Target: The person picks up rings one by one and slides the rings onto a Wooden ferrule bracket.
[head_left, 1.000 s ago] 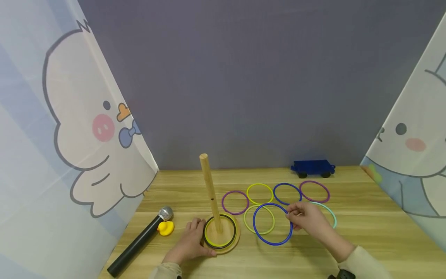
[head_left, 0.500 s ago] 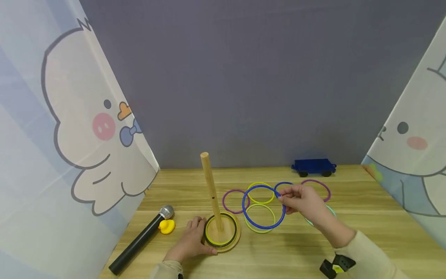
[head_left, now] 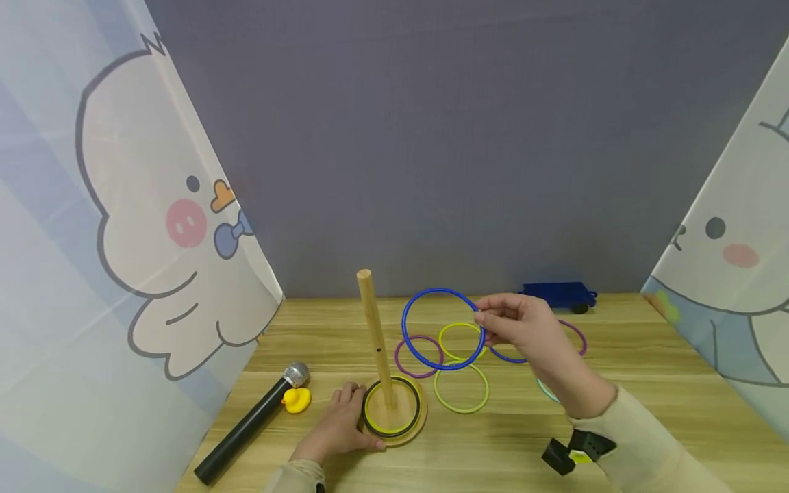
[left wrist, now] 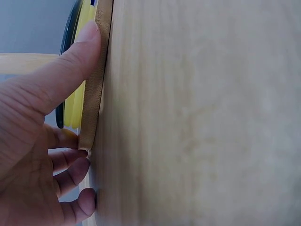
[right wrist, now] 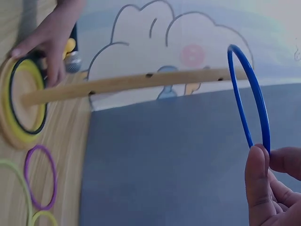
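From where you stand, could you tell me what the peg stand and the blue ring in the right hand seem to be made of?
Peg stand: pale unpainted wood, judging by visible grain on the base and matte dowel. Blue ring: probably plastic, thin, smooth, uniformly coloured with a slight sheen; coated metal cannot be ruled out.

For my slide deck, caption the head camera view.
Right hand lifts a blue ring beside the peg while the left hand steadies the base.

1. The right hand (head_left: 524, 329) covers part of a small blue ring (head_left: 507, 355), a purple ring (head_left: 576, 335) and the left end of the blue toy car (head_left: 564, 294).
2. Its forearm hides most of a teal ring (head_left: 545, 390).
3. The left-wrist view cuts off the wooden base (left wrist: 96, 75) at its top edge.
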`<state>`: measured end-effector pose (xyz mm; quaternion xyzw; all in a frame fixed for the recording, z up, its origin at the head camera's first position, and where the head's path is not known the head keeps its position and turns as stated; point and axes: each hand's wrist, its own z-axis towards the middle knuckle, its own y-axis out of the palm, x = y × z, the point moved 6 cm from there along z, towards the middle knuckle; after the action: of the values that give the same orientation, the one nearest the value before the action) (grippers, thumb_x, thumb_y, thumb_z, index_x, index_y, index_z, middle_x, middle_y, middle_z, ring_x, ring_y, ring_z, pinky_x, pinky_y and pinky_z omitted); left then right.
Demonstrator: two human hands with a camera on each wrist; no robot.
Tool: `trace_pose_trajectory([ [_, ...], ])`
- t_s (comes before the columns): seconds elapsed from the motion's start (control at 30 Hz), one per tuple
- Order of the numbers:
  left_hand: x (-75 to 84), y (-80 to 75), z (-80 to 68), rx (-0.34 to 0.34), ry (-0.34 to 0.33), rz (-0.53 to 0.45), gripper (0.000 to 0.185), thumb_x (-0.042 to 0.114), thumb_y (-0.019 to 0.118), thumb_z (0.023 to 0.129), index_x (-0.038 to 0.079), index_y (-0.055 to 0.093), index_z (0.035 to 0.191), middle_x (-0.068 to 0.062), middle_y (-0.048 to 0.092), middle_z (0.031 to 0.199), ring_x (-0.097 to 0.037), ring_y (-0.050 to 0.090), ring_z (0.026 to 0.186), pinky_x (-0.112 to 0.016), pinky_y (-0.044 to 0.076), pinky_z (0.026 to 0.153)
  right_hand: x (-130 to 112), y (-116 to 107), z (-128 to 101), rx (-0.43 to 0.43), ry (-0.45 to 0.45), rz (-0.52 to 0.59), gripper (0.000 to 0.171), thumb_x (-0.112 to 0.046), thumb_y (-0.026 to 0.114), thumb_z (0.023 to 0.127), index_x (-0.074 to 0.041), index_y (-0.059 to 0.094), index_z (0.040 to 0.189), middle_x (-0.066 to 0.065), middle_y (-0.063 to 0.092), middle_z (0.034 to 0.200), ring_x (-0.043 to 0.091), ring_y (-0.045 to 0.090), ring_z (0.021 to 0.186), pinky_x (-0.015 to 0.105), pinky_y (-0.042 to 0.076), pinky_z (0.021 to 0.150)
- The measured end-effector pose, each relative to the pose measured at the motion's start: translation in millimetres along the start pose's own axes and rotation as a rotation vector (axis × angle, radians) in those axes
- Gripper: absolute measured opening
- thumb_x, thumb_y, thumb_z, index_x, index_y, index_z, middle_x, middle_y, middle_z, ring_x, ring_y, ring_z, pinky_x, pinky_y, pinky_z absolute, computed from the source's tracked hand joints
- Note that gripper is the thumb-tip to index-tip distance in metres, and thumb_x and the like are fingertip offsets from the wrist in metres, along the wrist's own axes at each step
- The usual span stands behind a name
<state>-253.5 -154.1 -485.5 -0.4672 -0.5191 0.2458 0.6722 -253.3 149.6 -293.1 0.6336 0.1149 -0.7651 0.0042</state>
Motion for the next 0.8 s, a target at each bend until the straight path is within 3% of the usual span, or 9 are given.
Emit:
trace_pose_trajectory([
  [0.23,-0.5,0.2,0.5,-0.011,0.0,-0.001,0.115,0.059,0.085,0.06,-0.011,0.039,0.14,-0.021,0.039,0.132,-0.036,0.04,0.116,-0.055,0.04,0.099,-22.9,17.9,4.1,0.022,-0.071,0.128,0.033,-0.012,0.07,0.09,0.009,0.061,0.113,0.007,0.066,0.087,0.014,0.064,0.069,0.03,0.057,0.066],
  [0.53,-0.4,-0.2,-1.2,-0.023,-0.008,0.006,0.116,0.062,0.084,0.061,-0.011,0.039,0.14,-0.02,0.04,0.131,-0.036,0.039,0.115,-0.054,0.04,0.098,-39.7,40.0,10.9,0.047,-0.153,0.247,0.025,-0.009,0.07,0.09,0.006,0.065,0.11,0.007,0.067,0.084,0.015,0.064,0.069,0.034,0.058,0.068],
  [0.8,-3.0,1.8,0.2,-0.014,-0.003,0.021,0.117,0.063,0.083,0.06,-0.01,0.04,0.14,-0.02,0.04,0.131,-0.036,0.04,0.115,-0.055,0.04,0.098,-51.1,58.5,18.0,0.058,-0.192,0.311,0.024,-0.004,0.067,0.091,0.008,0.063,0.112,0.006,0.067,0.084,0.015,0.064,0.067,0.033,0.058,0.066],
])
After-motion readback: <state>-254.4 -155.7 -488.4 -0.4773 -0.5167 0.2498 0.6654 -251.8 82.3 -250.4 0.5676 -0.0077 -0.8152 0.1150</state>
